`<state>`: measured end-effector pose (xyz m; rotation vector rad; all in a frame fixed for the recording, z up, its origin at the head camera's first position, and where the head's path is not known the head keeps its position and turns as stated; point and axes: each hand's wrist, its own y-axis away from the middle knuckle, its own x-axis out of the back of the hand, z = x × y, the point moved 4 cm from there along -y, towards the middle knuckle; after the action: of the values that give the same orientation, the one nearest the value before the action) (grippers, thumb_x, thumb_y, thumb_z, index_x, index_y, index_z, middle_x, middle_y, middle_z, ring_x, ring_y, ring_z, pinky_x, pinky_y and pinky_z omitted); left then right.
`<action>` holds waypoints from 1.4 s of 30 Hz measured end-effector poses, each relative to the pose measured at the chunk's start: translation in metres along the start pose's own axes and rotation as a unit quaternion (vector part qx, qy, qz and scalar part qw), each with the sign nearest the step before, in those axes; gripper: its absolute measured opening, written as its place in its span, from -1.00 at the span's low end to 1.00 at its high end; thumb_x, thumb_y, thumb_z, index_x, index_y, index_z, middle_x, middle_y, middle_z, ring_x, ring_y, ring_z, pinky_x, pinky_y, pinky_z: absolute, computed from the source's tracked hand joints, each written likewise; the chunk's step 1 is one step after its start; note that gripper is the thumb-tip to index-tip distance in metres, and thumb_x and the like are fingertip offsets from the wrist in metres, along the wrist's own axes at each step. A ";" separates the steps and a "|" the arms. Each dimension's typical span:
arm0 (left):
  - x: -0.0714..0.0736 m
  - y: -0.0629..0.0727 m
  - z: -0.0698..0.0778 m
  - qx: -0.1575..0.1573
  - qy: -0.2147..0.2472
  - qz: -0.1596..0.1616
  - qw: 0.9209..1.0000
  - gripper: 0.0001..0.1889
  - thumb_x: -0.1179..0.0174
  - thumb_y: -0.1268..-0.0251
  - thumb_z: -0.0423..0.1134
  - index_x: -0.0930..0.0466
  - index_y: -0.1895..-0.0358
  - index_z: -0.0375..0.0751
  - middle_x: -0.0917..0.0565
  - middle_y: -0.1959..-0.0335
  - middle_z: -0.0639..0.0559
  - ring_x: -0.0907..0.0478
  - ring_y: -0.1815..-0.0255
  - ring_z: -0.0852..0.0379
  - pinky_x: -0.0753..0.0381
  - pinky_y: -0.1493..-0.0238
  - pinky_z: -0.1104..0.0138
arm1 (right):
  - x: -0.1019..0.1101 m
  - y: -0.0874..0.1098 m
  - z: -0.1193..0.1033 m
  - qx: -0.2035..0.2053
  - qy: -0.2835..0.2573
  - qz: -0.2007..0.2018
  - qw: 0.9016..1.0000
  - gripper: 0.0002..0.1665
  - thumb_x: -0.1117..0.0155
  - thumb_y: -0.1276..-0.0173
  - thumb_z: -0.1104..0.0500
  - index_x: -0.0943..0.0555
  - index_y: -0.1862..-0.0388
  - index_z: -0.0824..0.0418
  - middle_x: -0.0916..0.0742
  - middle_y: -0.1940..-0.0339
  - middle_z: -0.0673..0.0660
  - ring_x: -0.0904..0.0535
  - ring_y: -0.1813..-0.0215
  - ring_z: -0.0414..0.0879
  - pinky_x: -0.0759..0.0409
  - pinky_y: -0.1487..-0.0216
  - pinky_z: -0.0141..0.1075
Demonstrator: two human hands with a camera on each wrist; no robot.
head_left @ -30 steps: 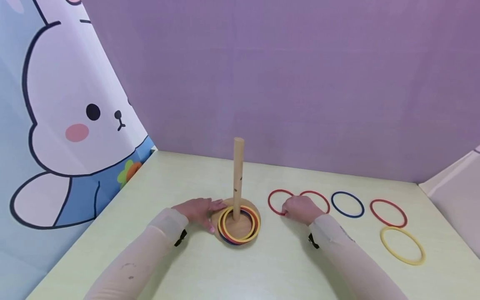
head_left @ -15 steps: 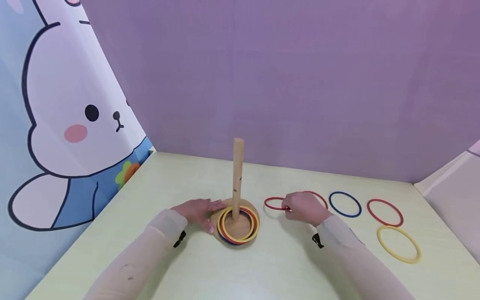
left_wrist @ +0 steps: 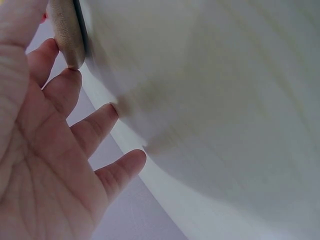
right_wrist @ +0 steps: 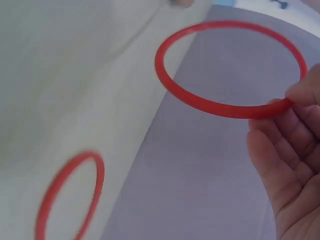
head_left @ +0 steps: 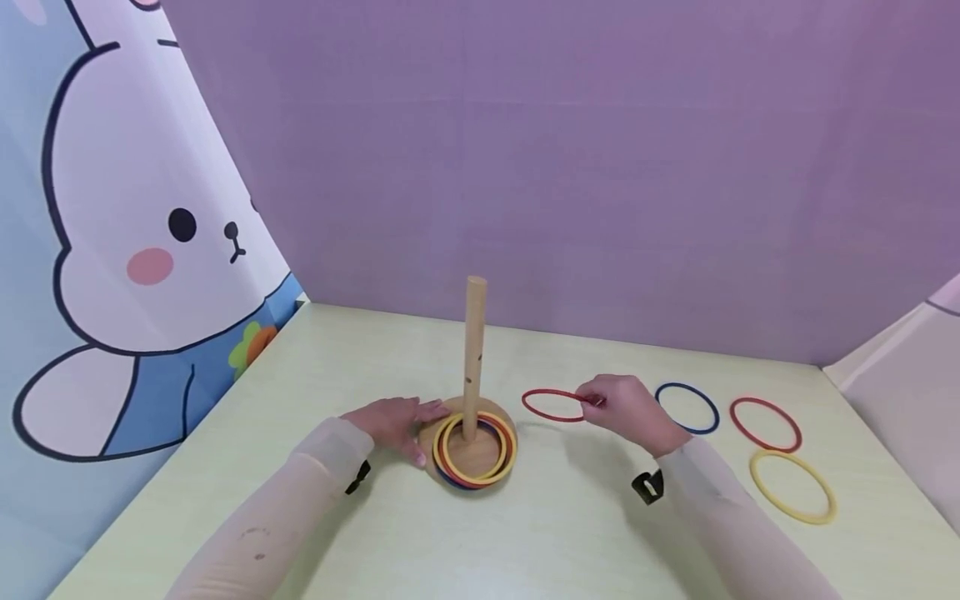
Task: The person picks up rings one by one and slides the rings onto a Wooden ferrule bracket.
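Note:
In the head view my left hand [head_left: 390, 425] rests with spread fingers against the left edge of a round wooden base [head_left: 480, 456]. An upright wooden post [head_left: 474, 350] rises from it. Around the post lie yellow, red and blue rings, among them a yellow ring [head_left: 514, 452] on top. My right hand [head_left: 630, 412] pinches a red ring [right_wrist: 220, 109] between thumb and fingers, held flat above the table, right of the post. In the left wrist view, straight fingers [left_wrist: 95, 127] touch the table and the base's rim. Another red ring [right_wrist: 46, 200] lies below in the right wrist view; my hand hides it in the head view.
On the table to the right lie a blue ring [head_left: 716, 417], a red ring [head_left: 799, 442] and a yellow ring [head_left: 831, 504]. A purple cloth wall [head_left: 600, 208] stands behind the table, with a rabbit-print sheet [head_left: 112, 208] on the left.
My right hand has picked the red ring up off the table, raising it and shifting slightly right. The left hand stays at the base.

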<state>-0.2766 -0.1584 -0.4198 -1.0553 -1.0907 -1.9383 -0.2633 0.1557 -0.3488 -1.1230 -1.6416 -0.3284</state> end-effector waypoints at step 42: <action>0.004 -0.004 0.005 -0.005 -0.034 -0.011 0.999 -0.08 -0.48 0.07 0.00 -0.24 -0.45 0.05 -0.31 -0.40 -0.19 -0.25 -0.37 -0.27 -0.22 -0.32 -0.07 | 0.040 -0.015 -0.095 -0.070 -0.763 0.123 0.631 -0.77 0.03 -0.42 0.43 -0.61 0.26 0.30 -0.70 0.40 0.12 -0.67 0.35 -0.15 -0.63 0.21 -0.43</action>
<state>-0.2803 -0.1528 -0.4165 -1.1267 -1.1343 -1.9397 -0.2171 0.1025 -0.2724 -1.9035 -2.8110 1.0513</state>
